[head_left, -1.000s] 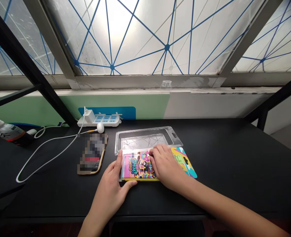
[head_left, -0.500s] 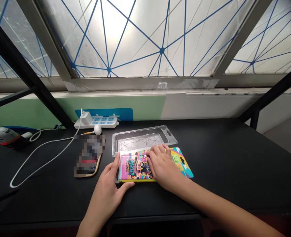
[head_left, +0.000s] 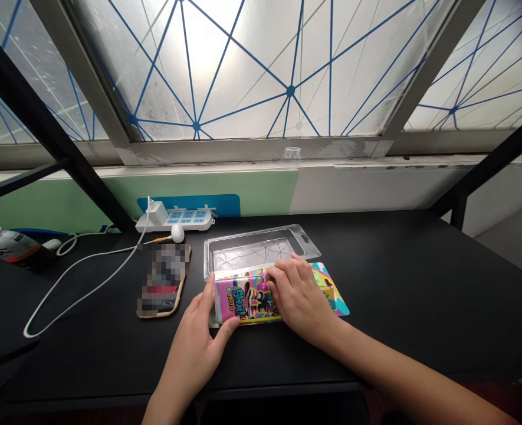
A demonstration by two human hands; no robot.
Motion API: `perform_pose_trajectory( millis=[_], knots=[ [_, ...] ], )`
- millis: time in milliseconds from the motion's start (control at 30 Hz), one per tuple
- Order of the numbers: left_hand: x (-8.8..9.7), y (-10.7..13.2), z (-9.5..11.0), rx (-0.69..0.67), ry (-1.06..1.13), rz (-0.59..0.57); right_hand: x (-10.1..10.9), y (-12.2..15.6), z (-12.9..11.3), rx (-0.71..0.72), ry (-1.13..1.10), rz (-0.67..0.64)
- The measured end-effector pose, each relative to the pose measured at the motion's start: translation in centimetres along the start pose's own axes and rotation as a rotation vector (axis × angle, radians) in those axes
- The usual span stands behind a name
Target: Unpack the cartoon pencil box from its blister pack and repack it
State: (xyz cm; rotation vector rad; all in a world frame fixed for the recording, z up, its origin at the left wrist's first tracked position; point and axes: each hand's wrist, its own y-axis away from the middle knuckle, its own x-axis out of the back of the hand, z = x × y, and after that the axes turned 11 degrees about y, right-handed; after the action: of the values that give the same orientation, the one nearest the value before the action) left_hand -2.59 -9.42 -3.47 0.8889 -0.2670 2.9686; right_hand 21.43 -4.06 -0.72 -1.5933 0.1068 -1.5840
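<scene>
A colourful printed box point(head_left: 249, 296) with pink and yellow artwork lies lengthwise on the desk in front of me. Under its right end shows a bright backing card point(head_left: 341, 306). My left hand point(head_left: 201, 327) holds the box's left end, index finger at the far corner and thumb on the near edge. Across the box's right half lies my right hand point(head_left: 296, 295), fingers curled over the top; its fingertips are partly hidden. Just behind the box, a clear plastic blister shell point(head_left: 302, 242) rests on the desk, touching or nearly touching it.
Left of my hands lies a phone point(head_left: 166, 280), its screen blurred. A white cable point(head_left: 72, 268) loops from a power strip point(head_left: 190, 220) at the back. A bottle point(head_left: 10, 247) stands or lies at far left. Black frame bars point(head_left: 43, 112) slant on both sides, and a clear cup point(head_left: 292, 153) sits on the sill.
My left thumb has moved up onto the box's near edge. The box has tilted slightly, and more of its yellow right end shows beside my right hand. The view has shifted a little.
</scene>
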Motion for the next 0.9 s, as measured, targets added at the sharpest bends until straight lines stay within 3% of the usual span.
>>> perform_pose_trajectory(
  millis=[100, 167, 300, 367, 500, 633, 733, 900],
  knots=[
    [0.7, 0.1, -0.3, 0.016, 0.096, -0.042, 1.4, 0.7, 0.3, 0.068, -0.026, 0.099],
    [1.2, 0.1, -0.4, 0.056, 0.156, -0.044, 3.1, 1.1, 0.6, 0.151, -0.107, 0.090],
    [1.9, -0.1, 0.2, 0.149, 0.215, -0.040, 6.8, 2.1, 1.6, 0.289, -0.325, -0.065],
    [2.0, -0.2, 0.7, 0.177, 0.231, -0.051, 7.5, 3.1, 2.7, 0.304, -0.393, -0.186],
    [1.7, -0.4, 1.1, 0.225, 0.259, -0.072, 6.1, 6.3, 6.6, 0.191, -0.416, -0.385],
    [1.4, -0.2, 0.7, 0.224, 0.249, -0.070, 3.9, 9.0, 9.4, -0.055, -0.404, -0.483],
    [1.4, -0.1, 0.4, 0.225, 0.246, -0.083, 3.1, 9.7, 9.6, -0.145, -0.435, -0.543],
    [1.5, -0.2, 0.6, 0.224, 0.240, -0.093, 2.2, 10.0, 8.9, -0.192, -0.436, -0.522]
  ],
)
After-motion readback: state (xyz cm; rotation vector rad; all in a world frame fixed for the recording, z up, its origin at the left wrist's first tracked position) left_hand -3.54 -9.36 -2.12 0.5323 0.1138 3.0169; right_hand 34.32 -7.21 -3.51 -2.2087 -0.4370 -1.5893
